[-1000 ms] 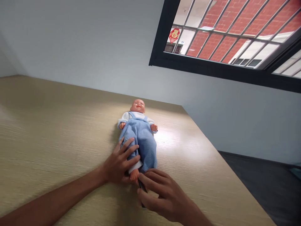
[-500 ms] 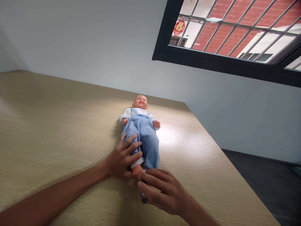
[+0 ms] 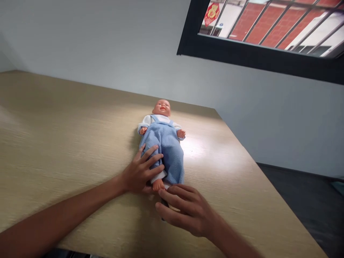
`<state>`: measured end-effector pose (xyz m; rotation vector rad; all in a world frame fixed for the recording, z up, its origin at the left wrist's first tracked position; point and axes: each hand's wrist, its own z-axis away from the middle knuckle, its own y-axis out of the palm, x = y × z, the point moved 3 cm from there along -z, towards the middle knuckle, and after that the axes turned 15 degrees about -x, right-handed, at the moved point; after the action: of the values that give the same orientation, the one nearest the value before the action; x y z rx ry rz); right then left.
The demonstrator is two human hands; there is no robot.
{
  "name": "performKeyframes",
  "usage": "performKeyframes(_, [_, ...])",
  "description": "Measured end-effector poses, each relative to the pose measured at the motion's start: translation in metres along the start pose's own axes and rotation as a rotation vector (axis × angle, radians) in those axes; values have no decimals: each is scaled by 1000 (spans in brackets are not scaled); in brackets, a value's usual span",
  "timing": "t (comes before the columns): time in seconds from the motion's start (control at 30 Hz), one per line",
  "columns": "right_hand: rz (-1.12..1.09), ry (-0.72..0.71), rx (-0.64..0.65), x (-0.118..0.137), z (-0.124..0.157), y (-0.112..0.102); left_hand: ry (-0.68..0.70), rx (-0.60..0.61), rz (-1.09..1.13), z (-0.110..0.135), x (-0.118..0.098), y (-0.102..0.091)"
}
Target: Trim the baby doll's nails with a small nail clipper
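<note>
A baby doll [image 3: 173, 154] lies on its back on the wooden table, its head away from me. It wears light blue dungarees over a white top. My left hand [image 3: 143, 170] is wrapped around the trouser leg on the left, its fingers across the fabric. A bare doll foot [image 3: 158, 184] sticks out of that leg. Just below the foot, my right hand [image 3: 185, 208] has its fingers bent around a small dark thing [image 3: 165, 203], mostly hidden, whose kind I cannot make out. The doll's other foot is out of sight behind my right hand.
The pale wooden table [image 3: 80, 143] runs back to a grey wall [image 3: 107, 43]. Its right edge slants down toward me, with dark floor [image 3: 301, 204] beyond. A dark-framed window [image 3: 242, 53] with bars is at the upper right.
The view has tilted down slightly, so the doll and table sit higher. My left hand keeps its hold on the leg. The dark thing is now more covered by my right fingers.
</note>
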<state>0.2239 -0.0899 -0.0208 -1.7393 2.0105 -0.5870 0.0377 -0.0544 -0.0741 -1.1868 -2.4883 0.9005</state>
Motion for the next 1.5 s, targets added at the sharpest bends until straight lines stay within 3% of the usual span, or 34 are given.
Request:
performKeyframes(0.7, [-27,28,-68,1,-3,-2,-18,20,-19,1,0,1])
performKeyframes(1.5, [-5,19,-44,5,-1,0,-28,13,5,-1,-2,-1])
